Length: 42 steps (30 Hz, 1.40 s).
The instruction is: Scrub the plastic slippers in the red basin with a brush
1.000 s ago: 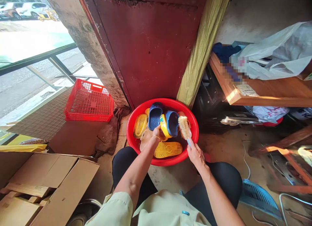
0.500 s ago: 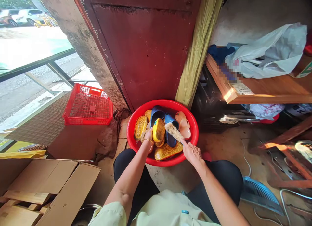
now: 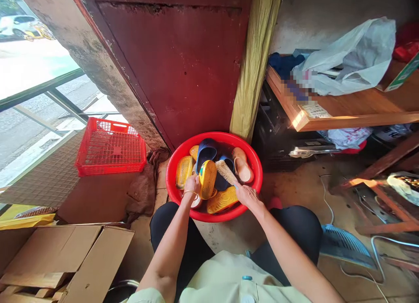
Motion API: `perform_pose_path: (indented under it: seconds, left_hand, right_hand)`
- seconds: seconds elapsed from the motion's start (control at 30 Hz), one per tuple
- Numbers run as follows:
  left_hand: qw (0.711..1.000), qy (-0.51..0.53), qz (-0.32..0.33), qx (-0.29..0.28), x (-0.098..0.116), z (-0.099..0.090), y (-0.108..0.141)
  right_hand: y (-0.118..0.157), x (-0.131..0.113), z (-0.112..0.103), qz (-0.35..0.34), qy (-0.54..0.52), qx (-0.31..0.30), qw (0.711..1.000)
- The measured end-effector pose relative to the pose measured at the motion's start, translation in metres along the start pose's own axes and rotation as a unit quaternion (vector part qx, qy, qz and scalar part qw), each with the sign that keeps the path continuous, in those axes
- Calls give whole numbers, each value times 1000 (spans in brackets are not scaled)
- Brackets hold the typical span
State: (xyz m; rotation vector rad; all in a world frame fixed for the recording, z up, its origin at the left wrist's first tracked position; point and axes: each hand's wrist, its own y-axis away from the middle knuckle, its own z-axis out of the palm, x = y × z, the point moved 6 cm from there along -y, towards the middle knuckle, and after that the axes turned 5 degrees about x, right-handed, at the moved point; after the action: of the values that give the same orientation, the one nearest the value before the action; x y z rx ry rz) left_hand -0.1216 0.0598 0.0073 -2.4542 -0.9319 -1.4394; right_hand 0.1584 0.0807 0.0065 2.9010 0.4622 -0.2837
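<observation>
Faces a tall, dark red painted door [image 3: 180, 72], scuffed along the top of its panel. Has a long yellowish-green cloth curtain [image 3: 257, 63] at its right edge, then, farther right, a brown wooden table [image 3: 360, 111] with a crumpled white plastic bag [image 3: 356, 59] on top. Has at lower left an open brown cardboard carton [image 3: 98, 259] with wooden pieces inside. Has between the knees and the door a wide, round, red plastic tub [image 3: 225, 218] on the floor, and well to its left a shallow red lattice-sided crate [image 3: 113, 148]. Keeps in the tub a crowd of moulded clogs: a dark blue clog [image 3: 206, 149] at the back, a pale pinkish-beige clog [image 3: 242, 165] at the right wall, a flat-lying yellow clog [image 3: 222, 200] sole up at the front, and a grid-soled yellow clog [image 3: 184, 172] at the left. Holds above these, near the middle of the tub, a tilted bright yellow clog [image 3: 207, 178], ridged sole toward the camera, left hand [image 3: 192, 184] clamped on its left edge. Clasps the handle of a pale-bristled brush [image 3: 225, 171] in the right hand [image 3: 247, 195], grip closed, bristle head just beside that raised sole. Cannot tell contact there. Wears a thin gold-coloured bracelet [image 3: 190, 192] on the left wrist.
</observation>
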Motion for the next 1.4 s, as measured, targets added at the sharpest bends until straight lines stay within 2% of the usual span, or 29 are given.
perform_pose_path:
  seconds: [0.07,0.13,0.23,0.3,0.43,0.5,0.57,0.63,0.7,0.73,0.8,0.87,0.93,1.07,1.17,1.27,1.33,1.4]
  left_hand:
    - [994,-88,47,46,10,-9,10]
    - [969,-183,136,91,27,-10,24]
    - [934,-255,238,81,46,8,43]
    - [925,-294,234,57,44,23,46]
    - [937,-315,149,23,19,39,30]
    - [954,-274,124,6,8,37,18]
    - [975,-199,100,3,3,27,6]
    - [995,-77,66,10,3,11,-4]
    - [995,97,28,-14,5,-3,-9]
    - [981,190,8,-46,7,-6,-10]
    - [929,345,-37,-131,10,-4,-5]
    - [877,434,-84,-189,11,3,3]
    - [847,480,-107,-202,11,11,8]
    - [832,509,-72,-209,18,23,10]
    - [836,488,-58,-243,21,30,15]
    - [835,480,-63,-262,20,33,20]
    - [827,502,-79,-241,18,32,20]
    - [820,524,-97,-207,16,29,17]
  right_hand:
    - [1,2,-2,-9,-18,-21,1000]
    - [1,4,-6,-19,-33,-31,999]
    - [0,3,-10,-24,-42,-28,998]
    - [0,3,-10,-26,-44,-25,998]
    - [1,1,-7,-37,-36,-27,998]
    - [1,1,-6,-41,-36,-21,998]
    - [2,3,-6,-41,-42,-9,998]
    - [3,6,-7,-39,-56,7,998]
    - [4,9,-8,-39,-91,31,995]
    - [6,9,-8,-41,-122,46,991]
    - [10,5,-9,-47,-198,84,975]
    - [18,-6,-8,-63,-267,116,955]
    - [29,-26,-5,-96,-307,126,938]
    - [40,-59,-6,-154,-304,96,935]
    - [23,-54,-25,-119,-249,102,956]
    - [3,-41,-48,-82,-224,118,964]
    - [2,-42,-55,-90,-222,112,964]
    - [14,-49,-52,-106,-222,90,965]
